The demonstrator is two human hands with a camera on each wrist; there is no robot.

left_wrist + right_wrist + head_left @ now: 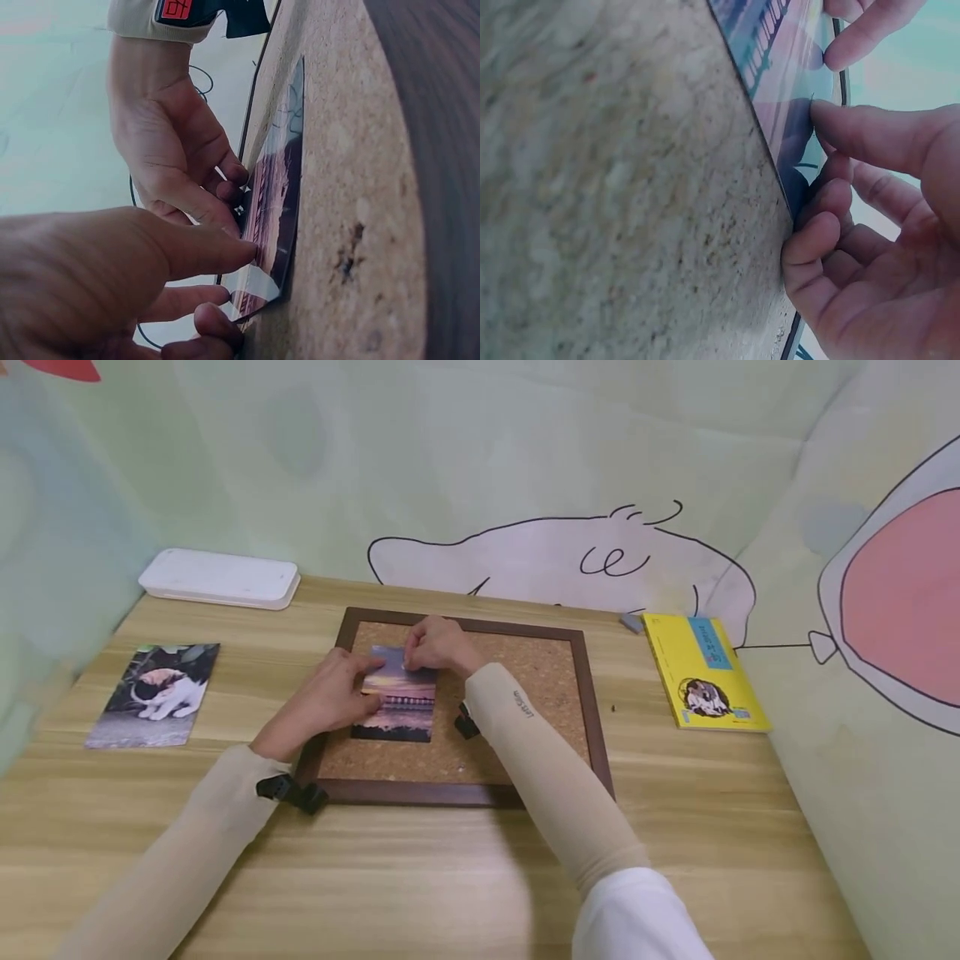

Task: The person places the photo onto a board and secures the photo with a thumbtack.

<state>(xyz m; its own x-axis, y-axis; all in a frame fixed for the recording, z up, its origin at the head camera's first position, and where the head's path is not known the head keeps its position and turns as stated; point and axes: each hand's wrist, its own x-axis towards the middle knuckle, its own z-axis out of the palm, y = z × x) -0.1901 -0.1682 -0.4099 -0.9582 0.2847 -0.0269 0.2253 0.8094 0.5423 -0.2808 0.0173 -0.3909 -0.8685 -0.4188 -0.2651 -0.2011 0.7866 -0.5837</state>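
A sunset photo (401, 706) lies on the cork board (510, 693), towards its left side. My left hand (327, 693) rests at the photo's left edge, thumb and fingers spread and touching its surface. At the photo's upper right part, my right hand (441, 645) pinches a small push pin, mostly covered by the fingertips. In the right wrist view, the curled fingers of the right hand (885, 217) are right at the photo's corner, with a thin dark pin-like line near them. The left wrist view shows both hands close together over the glossy photo (274, 187).
A cat photo (157, 693) lies to the left on the wooden table (375, 877). Behind it stands a white case (220, 578). On the right are a yellow book (701, 672), a small grey block (632, 623) and a tiny dark speck (612, 708). A printed curtain borders the table.
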